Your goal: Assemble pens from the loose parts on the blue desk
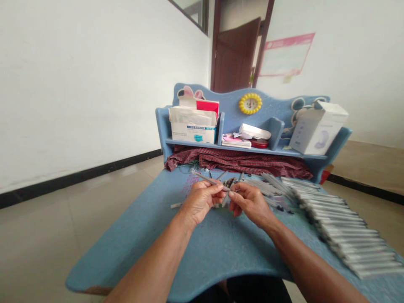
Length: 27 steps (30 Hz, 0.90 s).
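My left hand [202, 200] pinches a slim grey pen [203, 176] between thumb and fingers, its far end pointing up and left. Fingertips of my right hand [249, 203] close around the pen's near end, so both hands meet over the desk; any small part there is hidden. Behind my hands lies a loose heap of clear pen tubes [261, 185] and dark small parts. To the right, several pens [353, 231] with clear barrels and black ends lie side by side in a long row.
The blue desk [135, 248] has a raised shelf at its back, with a mask box [194, 128], a white box [318, 128], booklets [236, 141] and a yellow flower-shaped clock [250, 103]. A checked cloth [240, 162] is bunched below the shelf. Small black caps [280, 208] lie right of my hands.
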Motion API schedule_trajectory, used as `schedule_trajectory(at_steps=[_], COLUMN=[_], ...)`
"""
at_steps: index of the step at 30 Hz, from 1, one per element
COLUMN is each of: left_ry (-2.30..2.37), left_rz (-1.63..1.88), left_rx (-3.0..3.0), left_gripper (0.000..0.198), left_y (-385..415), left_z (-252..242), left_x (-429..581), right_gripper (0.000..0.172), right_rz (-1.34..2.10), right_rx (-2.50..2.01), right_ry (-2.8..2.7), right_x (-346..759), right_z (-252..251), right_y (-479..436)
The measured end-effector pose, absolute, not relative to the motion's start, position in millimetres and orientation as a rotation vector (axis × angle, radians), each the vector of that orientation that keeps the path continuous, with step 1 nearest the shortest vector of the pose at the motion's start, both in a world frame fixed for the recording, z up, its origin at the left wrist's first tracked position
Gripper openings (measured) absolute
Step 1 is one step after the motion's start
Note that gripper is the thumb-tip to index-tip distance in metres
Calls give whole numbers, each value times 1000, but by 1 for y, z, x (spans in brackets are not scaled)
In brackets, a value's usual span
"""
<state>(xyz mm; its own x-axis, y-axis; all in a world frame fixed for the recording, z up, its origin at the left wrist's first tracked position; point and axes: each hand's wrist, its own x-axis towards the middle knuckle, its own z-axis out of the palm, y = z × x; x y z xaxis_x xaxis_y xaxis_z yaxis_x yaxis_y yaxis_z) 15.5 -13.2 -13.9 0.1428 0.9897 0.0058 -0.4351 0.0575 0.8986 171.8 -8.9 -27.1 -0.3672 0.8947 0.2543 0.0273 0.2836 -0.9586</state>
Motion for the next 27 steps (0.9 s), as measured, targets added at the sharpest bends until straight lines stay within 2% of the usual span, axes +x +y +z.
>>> schedule_trajectory(at_steps=[3,9,14,18,27], left_ry=[779,716,650,624,841], left_rz=[1251,1195,1143,1161,1494], left_rx=[949,1081,1222,1222,898], left_gripper=[17,17,13,13,24], left_y=[-13,-15,-17,-15,-8], left_z=[-14,-11,-6,-4,-1], left_x=[15,13,9,9,10], right_gripper=[37,35,33,32,36], right_rz=[1279,1781,1988,2041,1915], right_rx=[-822,-707,-546,-490,-545], right_ry=[-1611,-1368,-1242,-1193,-1204], right_x=[171,173,175,173,162], right_z=[-27,-29,-33,-34,-29], right_y=[-10,-11,-6,-4,-12])
